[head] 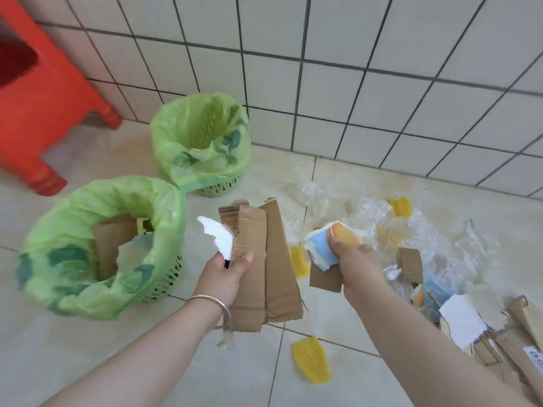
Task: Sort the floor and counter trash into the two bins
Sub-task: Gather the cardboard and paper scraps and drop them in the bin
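My left hand (224, 273) grips a stack of brown cardboard strips (271, 259) with a torn white paper scrap (219, 236) at its top, held above the floor just right of the near bin. My right hand (357, 259) is shut on a torn blue, orange and white printed cardboard piece (323, 245) backed with brown card. The near bin (97, 251), lined with a green bag, holds cardboard pieces. The far bin (202, 145), also green-lined, holds a yellow foam net. Clear plastic wrap (382, 218) and yellow foam nets (313, 359) lie on the floor.
A red plastic stool (38, 113) stands at the left by the tiled wall (352, 83). More torn cardboard and white paper (464, 321) are piled at the lower right. A small folded cardboard piece (411, 264) sits among the plastic.
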`<state>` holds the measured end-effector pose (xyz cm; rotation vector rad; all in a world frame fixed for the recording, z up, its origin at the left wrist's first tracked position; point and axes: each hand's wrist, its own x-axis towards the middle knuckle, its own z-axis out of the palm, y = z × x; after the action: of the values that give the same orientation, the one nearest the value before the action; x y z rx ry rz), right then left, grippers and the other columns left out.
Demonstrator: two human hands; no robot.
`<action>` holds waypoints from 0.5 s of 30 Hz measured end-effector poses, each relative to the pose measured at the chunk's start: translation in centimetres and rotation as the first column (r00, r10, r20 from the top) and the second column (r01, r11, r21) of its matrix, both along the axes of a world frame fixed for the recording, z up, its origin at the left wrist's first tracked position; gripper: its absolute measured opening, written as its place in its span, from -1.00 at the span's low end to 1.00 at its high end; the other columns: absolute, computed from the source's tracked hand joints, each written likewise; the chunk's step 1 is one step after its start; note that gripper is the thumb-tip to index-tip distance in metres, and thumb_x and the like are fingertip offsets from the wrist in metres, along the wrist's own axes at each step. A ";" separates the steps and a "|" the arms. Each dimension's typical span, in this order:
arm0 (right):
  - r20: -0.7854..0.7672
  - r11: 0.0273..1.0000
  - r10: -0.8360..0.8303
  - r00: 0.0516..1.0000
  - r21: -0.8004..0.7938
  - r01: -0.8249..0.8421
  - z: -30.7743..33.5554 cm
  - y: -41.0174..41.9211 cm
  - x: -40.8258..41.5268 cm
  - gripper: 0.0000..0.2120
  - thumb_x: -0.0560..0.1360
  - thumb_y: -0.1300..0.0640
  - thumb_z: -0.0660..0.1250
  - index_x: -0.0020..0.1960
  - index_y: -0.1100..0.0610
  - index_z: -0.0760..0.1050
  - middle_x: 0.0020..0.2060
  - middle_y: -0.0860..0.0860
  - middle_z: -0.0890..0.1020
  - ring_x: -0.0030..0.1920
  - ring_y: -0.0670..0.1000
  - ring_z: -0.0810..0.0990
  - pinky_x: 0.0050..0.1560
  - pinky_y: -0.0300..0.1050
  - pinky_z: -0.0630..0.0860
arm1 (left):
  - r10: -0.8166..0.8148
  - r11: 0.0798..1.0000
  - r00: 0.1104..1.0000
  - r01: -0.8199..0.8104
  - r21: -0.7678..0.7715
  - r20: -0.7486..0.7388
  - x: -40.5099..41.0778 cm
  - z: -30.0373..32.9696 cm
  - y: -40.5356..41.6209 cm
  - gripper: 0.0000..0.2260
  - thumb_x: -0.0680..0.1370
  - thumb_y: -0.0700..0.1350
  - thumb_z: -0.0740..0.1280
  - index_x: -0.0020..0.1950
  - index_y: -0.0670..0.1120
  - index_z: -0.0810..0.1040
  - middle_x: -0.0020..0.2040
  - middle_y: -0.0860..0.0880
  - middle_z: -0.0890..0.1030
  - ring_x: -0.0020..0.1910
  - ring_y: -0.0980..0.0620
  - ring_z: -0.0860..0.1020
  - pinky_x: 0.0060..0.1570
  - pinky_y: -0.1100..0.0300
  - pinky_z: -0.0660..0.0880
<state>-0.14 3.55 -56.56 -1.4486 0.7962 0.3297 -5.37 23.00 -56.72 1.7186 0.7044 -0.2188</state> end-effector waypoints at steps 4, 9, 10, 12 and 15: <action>0.085 0.959 0.191 0.978 0.194 -0.204 4.9 4.8 0.9 -0.54 0.38 0.02 0.47 0.18 0.24 0.53 0.06 0.19 0.66 -0.04 0.18 0.64 -0.10 0.01 0.58 | 0.038 0.998 0.999 -0.039 0.045 0.038 -0.6 3.1 3.7 -0.88 0.51 -0.02 0.34 -0.08 -0.06 0.52 -0.07 -0.03 0.62 0.08 -0.12 0.57 0.08 0.10 0.45; 0.113 0.904 0.406 0.907 0.096 -0.417 8.7 13.6 -0.8 -0.66 0.41 0.06 0.46 0.11 0.20 0.55 -0.05 0.10 0.66 -0.08 0.11 0.64 0.00 0.01 0.59 | 0.140 0.988 0.977 -0.147 0.039 0.159 -2.0 6.9 7.1 -0.64 0.56 -0.06 0.28 0.22 -0.29 0.45 0.18 -0.28 0.55 0.22 -0.21 0.49 0.19 0.05 0.38; 0.136 0.902 0.421 0.897 0.042 -0.429 9.3 15.2 -1.2 -0.70 0.42 0.05 0.45 0.08 0.18 0.55 -0.09 0.06 0.65 -0.12 0.06 0.62 -0.09 -0.07 0.57 | 0.142 0.987 0.974 -0.154 0.055 0.179 -2.2 7.3 8.1 -0.67 0.57 -0.06 0.27 0.22 -0.26 0.44 0.15 -0.26 0.57 0.22 -0.20 0.50 0.16 0.05 0.38; 0.201 0.897 0.442 0.874 -0.077 -0.435 10.5 18.0 -1.7 -0.86 0.45 0.07 0.42 -0.08 0.12 0.54 -0.21 0.01 0.61 -0.23 -0.03 0.57 -0.24 -0.20 0.46 | 0.155 0.982 0.961 -0.175 0.072 0.228 -2.5 8.1 10.2 -0.71 0.58 -0.07 0.23 0.24 -0.19 0.41 0.12 -0.14 0.56 0.21 -0.14 0.50 0.07 0.13 0.36; 0.277 0.875 0.484 0.830 -0.137 -0.464 11.3 21.5 -1.9 -0.86 0.47 0.11 0.39 -0.23 0.07 0.48 -0.24 0.03 0.59 -0.28 -0.08 0.52 -0.30 -0.26 0.41 | 0.195 0.970 0.943 -0.226 0.086 0.271 -2.6 8.7 13.3 -0.65 0.60 -0.09 0.21 0.33 -0.20 0.29 0.21 -0.11 0.50 0.26 -0.10 0.45 0.13 0.17 0.32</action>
<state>-2.01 25.01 -45.30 -1.7025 0.1847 0.4453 -8.00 36.33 -48.06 1.7263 0.7089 0.1994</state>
